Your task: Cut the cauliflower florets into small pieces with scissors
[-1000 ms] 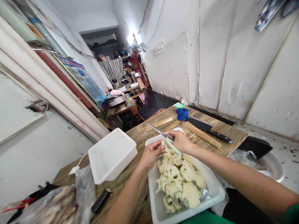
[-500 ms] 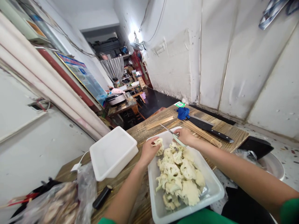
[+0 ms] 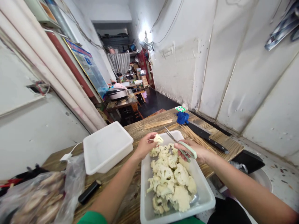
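My left hand [image 3: 147, 144] pinches a small cauliflower floret [image 3: 158, 139] above the far left corner of a white plastic tray [image 3: 208, 199]. In my right hand [image 3: 190, 149] is a pair of scissors [image 3: 192, 150] with pale green handles; the blades point up and left toward the floret, apart from it. Several cut cauliflower pieces [image 3: 181, 174] are heaped in the tray below both hands. My right fingers partly hide the scissor handles.
Left of the tray stands an empty white tub [image 3: 107, 146]. Wooden skewers [image 3: 198, 138], a black-handled knife [image 3: 207, 135] and a blue cloth [image 3: 182, 118] lie at the far right. A black cylinder [image 3: 89, 192] and a plastic bag of mushrooms [image 3: 39, 196] are at near left.
My left hand has lifted a floret up from the tray's far left part. My right hand has turned the scissors, so their handles now show. The whole view has shifted slightly.
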Demonstrator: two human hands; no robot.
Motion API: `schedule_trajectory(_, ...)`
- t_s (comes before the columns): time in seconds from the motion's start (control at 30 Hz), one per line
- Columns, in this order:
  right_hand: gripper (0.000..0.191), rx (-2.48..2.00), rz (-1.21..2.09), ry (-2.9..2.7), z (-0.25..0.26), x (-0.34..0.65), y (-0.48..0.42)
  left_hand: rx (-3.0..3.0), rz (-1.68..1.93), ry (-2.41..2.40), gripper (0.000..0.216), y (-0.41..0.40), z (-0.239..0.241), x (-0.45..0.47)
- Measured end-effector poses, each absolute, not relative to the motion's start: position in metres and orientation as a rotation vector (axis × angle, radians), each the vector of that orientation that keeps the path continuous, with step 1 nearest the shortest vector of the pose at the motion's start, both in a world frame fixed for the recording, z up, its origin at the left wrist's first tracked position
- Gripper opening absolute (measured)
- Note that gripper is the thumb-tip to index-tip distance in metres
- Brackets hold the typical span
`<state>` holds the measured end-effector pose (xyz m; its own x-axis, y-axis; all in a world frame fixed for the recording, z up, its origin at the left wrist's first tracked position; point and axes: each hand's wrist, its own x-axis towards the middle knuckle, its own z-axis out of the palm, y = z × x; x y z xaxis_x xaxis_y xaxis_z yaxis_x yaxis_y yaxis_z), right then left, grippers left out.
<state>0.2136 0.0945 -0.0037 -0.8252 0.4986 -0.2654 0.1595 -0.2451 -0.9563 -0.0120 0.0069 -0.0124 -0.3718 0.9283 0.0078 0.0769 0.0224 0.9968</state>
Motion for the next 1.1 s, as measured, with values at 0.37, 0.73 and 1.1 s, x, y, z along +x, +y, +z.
schedule_trajectory(0.37, 0.047, -0.956, 2.068, -2.176, 0.024, 0.245, 0.078, 0.991, 1.537, 1.402, 0.061, 0.012, -0.005, 0.001)
schedule_trajectory(0.73, 0.048, -0.999, 2.012, -2.164, 0.032, 0.243, 0.075, 1.142, 1.552, 1.474, 0.053, 0.011, 0.000, 0.004)
schedule_trajectory(1.1, 0.051, -1.000, 1.918, -2.289, 0.029, 0.246, 0.082, 1.268, 1.478, 1.484, 0.049, 0.012, -0.003, 0.005)
